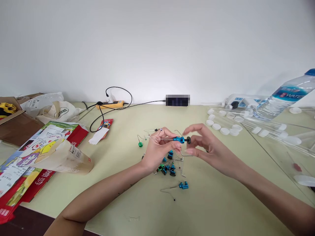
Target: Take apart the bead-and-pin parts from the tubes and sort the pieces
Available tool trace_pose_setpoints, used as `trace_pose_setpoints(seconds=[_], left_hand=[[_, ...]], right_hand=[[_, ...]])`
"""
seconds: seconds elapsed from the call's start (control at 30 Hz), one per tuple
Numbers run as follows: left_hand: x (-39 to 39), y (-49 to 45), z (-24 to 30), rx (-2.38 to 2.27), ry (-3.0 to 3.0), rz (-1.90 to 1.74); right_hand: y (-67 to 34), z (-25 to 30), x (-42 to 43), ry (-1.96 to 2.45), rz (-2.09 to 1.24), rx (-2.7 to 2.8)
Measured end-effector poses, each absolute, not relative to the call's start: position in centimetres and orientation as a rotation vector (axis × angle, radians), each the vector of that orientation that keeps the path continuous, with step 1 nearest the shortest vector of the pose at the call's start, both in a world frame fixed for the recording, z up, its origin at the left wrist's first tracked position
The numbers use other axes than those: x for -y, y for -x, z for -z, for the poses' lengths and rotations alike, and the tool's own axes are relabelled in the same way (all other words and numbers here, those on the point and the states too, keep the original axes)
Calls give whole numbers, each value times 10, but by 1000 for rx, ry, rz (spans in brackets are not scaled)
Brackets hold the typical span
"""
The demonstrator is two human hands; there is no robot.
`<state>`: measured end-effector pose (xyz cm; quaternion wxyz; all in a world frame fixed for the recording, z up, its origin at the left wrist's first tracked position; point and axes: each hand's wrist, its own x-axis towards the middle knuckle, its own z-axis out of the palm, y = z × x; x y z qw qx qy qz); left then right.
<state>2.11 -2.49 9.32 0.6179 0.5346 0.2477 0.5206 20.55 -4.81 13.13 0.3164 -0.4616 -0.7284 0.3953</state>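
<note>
My left hand [158,149] is closed in a pinch on a thin wire rod carrying a blue metal fitting [180,140] with a small black wheel [188,140] at its end, held above the table. My right hand [205,146] hovers just right of the wheel, fingers curled and apart, fingertips at or near the wheel. Beneath both hands lies a heap of small blue and green fittings with bent wires [168,165]. One more blue fitting on a wire [183,185] lies nearer me, and a green bead [140,144] sits to the left.
A pale green table [123,183] carries coloured paper packets [36,147] at left, a cardboard box [12,121], an orange power strip [110,104] with black cables, white caps [221,126], clear tubes and a tilted water bottle [287,98] at right.
</note>
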Motion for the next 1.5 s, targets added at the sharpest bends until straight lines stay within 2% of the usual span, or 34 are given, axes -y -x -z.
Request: trace_pose_setpoints(seconds=[0.13, 0.33, 0.8, 0.97, 1.07, 1.2, 1.27, 1.37, 1.5], left_hand=[[25, -22, -94, -585, -1196, -1187], [25, -22, -92, -572, -1204, -1192], [25, -22, -93, -566, -1217, -1215], [27, -23, -93, -596, -1240, -1175], [27, -24, -92, -602, -1193, -1161], [20, -22, -93, -669, -1010, -1113], [11, -15, -97, -711, -979, -1073], [-10, 3, -108, -778, -1225, -960], [-36, 29, -114, -1125, -1875, -797]], right_hand=[[-206, -131, 47, 1272, -954, 1884], [-207, -129, 47, 1209, -1130, 1885], [-209, -133, 43, 1190, -1155, 1774], [-205, -133, 44, 1159, -1286, 1817], [-202, -129, 48, 1176, -1069, 1925], [-202, -117, 51, 1180, -165, 2141], [-205, -113, 48, 1115, 144, 2182], [-215, -117, 38, 1194, 117, 2103], [-243, -121, 25, 1380, -291, 1922]])
